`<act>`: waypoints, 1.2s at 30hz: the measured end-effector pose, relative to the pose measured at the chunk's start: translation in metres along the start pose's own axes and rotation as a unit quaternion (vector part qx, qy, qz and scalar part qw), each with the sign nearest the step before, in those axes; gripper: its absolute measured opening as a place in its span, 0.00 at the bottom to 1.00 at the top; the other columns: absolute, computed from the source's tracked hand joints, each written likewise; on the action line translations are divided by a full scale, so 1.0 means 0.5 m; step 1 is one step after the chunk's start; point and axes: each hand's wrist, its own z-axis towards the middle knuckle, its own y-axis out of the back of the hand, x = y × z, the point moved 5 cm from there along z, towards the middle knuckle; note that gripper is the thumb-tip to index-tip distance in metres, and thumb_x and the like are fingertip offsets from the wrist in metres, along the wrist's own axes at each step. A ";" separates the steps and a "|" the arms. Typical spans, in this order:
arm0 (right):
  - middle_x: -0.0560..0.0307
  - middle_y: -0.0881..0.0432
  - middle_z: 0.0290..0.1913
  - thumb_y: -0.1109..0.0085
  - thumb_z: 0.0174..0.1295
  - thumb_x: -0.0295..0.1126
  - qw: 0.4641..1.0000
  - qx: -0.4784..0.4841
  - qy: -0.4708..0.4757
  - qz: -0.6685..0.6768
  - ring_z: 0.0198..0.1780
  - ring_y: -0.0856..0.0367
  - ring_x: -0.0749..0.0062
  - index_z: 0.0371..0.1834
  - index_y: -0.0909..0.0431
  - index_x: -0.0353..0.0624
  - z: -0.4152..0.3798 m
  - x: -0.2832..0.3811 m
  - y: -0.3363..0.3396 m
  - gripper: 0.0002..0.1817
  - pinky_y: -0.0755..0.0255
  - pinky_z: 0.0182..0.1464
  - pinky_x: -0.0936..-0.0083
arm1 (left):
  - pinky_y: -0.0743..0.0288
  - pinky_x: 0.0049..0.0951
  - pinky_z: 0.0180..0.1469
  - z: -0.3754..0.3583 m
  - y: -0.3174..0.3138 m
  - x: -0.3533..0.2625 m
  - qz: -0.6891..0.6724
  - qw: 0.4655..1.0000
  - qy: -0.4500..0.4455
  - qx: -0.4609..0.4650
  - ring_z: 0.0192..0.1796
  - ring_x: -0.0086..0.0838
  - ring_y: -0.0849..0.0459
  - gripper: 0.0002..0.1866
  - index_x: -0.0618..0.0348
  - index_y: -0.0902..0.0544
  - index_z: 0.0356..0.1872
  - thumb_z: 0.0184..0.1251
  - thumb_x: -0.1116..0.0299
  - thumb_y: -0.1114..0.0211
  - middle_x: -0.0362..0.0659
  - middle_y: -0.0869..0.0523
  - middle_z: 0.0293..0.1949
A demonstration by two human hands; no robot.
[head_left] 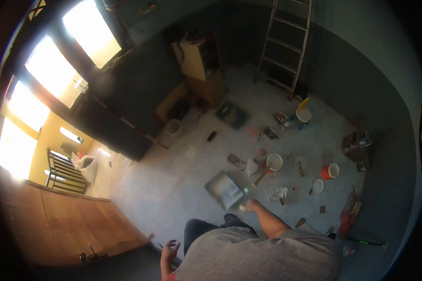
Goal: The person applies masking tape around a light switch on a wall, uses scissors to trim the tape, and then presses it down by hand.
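My right hand (252, 205) reaches down just below the paint tray (214, 186), which holds whitish paint. Its fingers look closed, and a short pale piece (242, 208) shows at them; blur hides what kind of thing it is. My left hand (171, 246) hangs by my left side near the wooden door, fingers apart and slightly bent, with nothing visible in it. Beyond my right hand, a white bucket (274, 162) stands with a long stick (260, 177) leaning against it.
Farther right are an orange-and-white bucket (331, 171), a round white lid (318, 186) and a foil-like tray (277, 192). A ladder (286, 44) leans at the back wall. A wooden cabinet (194, 61) stands left of it. The wooden door (75, 220) is at my left.
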 end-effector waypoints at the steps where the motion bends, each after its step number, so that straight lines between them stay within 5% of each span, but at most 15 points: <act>1: 0.44 0.09 0.55 0.38 0.68 0.60 0.993 -0.015 0.002 0.120 0.57 0.10 0.51 0.52 0.09 0.43 0.019 0.027 0.103 0.30 0.19 0.60 0.58 | 0.14 0.38 0.53 0.054 0.015 0.011 -0.050 0.999 0.008 0.008 0.50 0.39 0.07 0.28 0.66 0.17 0.64 0.73 0.54 0.26 0.59 0.08 0.53; 4: 0.44 0.08 0.45 0.31 0.67 0.55 0.925 -0.156 -0.027 0.347 0.49 0.08 0.52 0.51 0.09 0.44 0.015 0.109 0.408 0.25 0.17 0.53 0.59 | 0.15 0.34 0.49 0.192 0.045 0.043 -0.156 0.987 0.041 0.018 0.43 0.30 0.09 0.26 0.68 0.16 0.61 0.75 0.55 0.27 0.57 0.08 0.46; 7: 0.44 0.07 0.45 0.30 0.67 0.50 0.880 -0.272 -0.023 0.389 0.47 0.07 0.53 0.48 0.09 0.44 0.123 0.120 0.545 0.20 0.17 0.52 0.60 | 0.14 0.41 0.47 0.414 0.039 0.230 -0.037 0.991 0.088 0.092 0.42 0.34 0.10 0.23 0.63 0.14 0.60 0.76 0.55 0.28 0.51 0.09 0.43; 10: 0.44 0.07 0.49 0.30 0.70 0.45 0.790 -0.385 0.000 0.477 0.51 0.07 0.56 0.55 0.09 0.46 0.118 0.120 0.626 0.19 0.18 0.54 0.62 | 0.16 0.40 0.45 0.553 0.142 0.165 -0.041 0.987 0.111 0.112 0.41 0.36 0.09 0.23 0.62 0.16 0.60 0.76 0.54 0.28 0.50 0.10 0.43; 14: 0.41 0.07 0.46 0.27 0.65 0.48 0.791 -0.307 -0.339 0.406 0.53 0.09 0.48 0.52 0.08 0.46 0.198 0.057 0.495 0.21 0.17 0.58 0.57 | 0.17 0.39 0.41 0.797 0.356 -0.002 -0.137 0.974 0.135 0.123 0.40 0.39 0.09 0.23 0.59 0.18 0.60 0.75 0.54 0.27 0.48 0.11 0.42; 16: 0.41 0.07 0.45 0.29 0.65 0.48 0.743 -0.310 -0.381 0.454 0.52 0.08 0.48 0.52 0.09 0.41 0.173 0.116 0.591 0.22 0.17 0.57 0.57 | 0.18 0.38 0.39 0.947 0.494 -0.092 -0.203 0.965 0.131 0.105 0.40 0.41 0.09 0.23 0.58 0.19 0.60 0.75 0.53 0.27 0.47 0.12 0.42; 20: 0.42 0.07 0.44 0.32 0.69 0.40 0.746 -0.504 -0.167 0.402 0.44 0.07 0.48 0.56 0.12 0.37 0.257 0.171 0.870 0.20 0.17 0.49 0.58 | 0.20 0.33 0.37 1.148 0.713 -0.359 -0.168 0.984 0.011 0.052 0.42 0.38 0.07 0.23 0.58 0.18 0.61 0.76 0.54 0.28 0.46 0.11 0.46; 21: 0.40 0.08 0.50 0.32 0.70 0.35 0.753 -0.292 -0.203 0.554 0.49 0.08 0.48 0.60 0.14 0.36 0.189 0.224 1.060 0.19 0.18 0.52 0.59 | 0.19 0.38 0.43 1.196 0.753 -0.420 -0.119 0.991 -0.008 0.059 0.47 0.40 0.07 0.24 0.55 0.21 0.66 0.80 0.51 0.33 0.48 0.10 0.51; 22: 0.38 0.11 0.56 0.33 0.70 0.32 0.748 -0.450 -0.114 0.475 0.57 0.11 0.47 0.60 0.15 0.35 0.240 0.218 1.143 0.18 0.19 0.59 0.58 | 0.20 0.32 0.37 1.221 0.791 -0.487 -0.127 0.991 -0.017 0.038 0.44 0.37 0.07 0.21 0.56 0.17 0.61 0.77 0.55 0.30 0.48 0.11 0.48; 24: 0.37 0.17 0.66 0.38 0.73 0.29 0.778 -0.523 -0.068 0.342 0.64 0.16 0.41 0.62 0.17 0.35 0.282 0.222 1.368 0.18 0.23 0.66 0.55 | 0.19 0.38 0.44 1.253 0.846 -0.600 -0.063 0.995 -0.068 0.025 0.47 0.37 0.07 0.21 0.56 0.20 0.65 0.81 0.54 0.35 0.48 0.10 0.52; 26: 0.41 0.19 0.68 0.38 0.72 0.27 0.683 -0.637 0.094 0.345 0.66 0.19 0.41 0.57 0.16 0.35 0.324 0.221 1.588 0.14 0.24 0.67 0.55 | 0.19 0.36 0.43 1.259 0.864 -0.659 -0.051 0.996 -0.071 0.019 0.47 0.36 0.07 0.21 0.56 0.20 0.64 0.82 0.54 0.36 0.47 0.10 0.51; 29: 0.41 0.17 0.62 0.37 0.71 0.26 0.686 -0.652 0.121 0.299 0.57 0.15 0.42 0.49 0.16 0.36 0.420 0.200 1.876 0.08 0.21 0.59 0.54 | 0.21 0.27 0.37 1.266 0.849 -0.716 -0.048 0.997 -0.053 -0.005 0.41 0.31 0.08 0.16 0.57 0.16 0.58 0.79 0.59 0.34 0.43 0.11 0.43; 32: 0.42 0.16 0.58 0.37 0.70 0.25 0.664 -0.688 0.129 0.262 0.54 0.14 0.42 0.49 0.16 0.36 0.522 0.141 2.108 0.08 0.20 0.57 0.53 | 0.19 0.28 0.36 1.295 0.801 -0.590 -0.091 0.994 0.014 0.066 0.39 0.29 0.09 0.13 0.58 0.14 0.57 0.75 0.76 0.39 0.43 0.10 0.43; 33: 0.41 0.15 0.55 0.37 0.70 0.25 0.658 -0.693 0.135 0.260 0.54 0.14 0.42 0.49 0.16 0.36 0.554 0.122 2.174 0.08 0.20 0.57 0.53 | 0.16 0.32 0.41 1.255 0.780 -0.619 0.272 0.920 -0.237 0.154 0.42 0.32 0.07 0.15 0.61 0.16 0.62 0.77 0.77 0.38 0.46 0.09 0.46; 36: 0.40 0.13 0.50 0.37 0.69 0.26 0.680 -0.687 0.110 0.232 0.50 0.12 0.43 0.47 0.15 0.35 0.681 0.059 2.326 0.08 0.18 0.55 0.53 | 0.16 0.32 0.42 1.190 0.698 -0.612 0.191 0.969 -0.036 0.155 0.43 0.33 0.07 0.16 0.61 0.17 0.63 0.78 0.76 0.38 0.46 0.09 0.47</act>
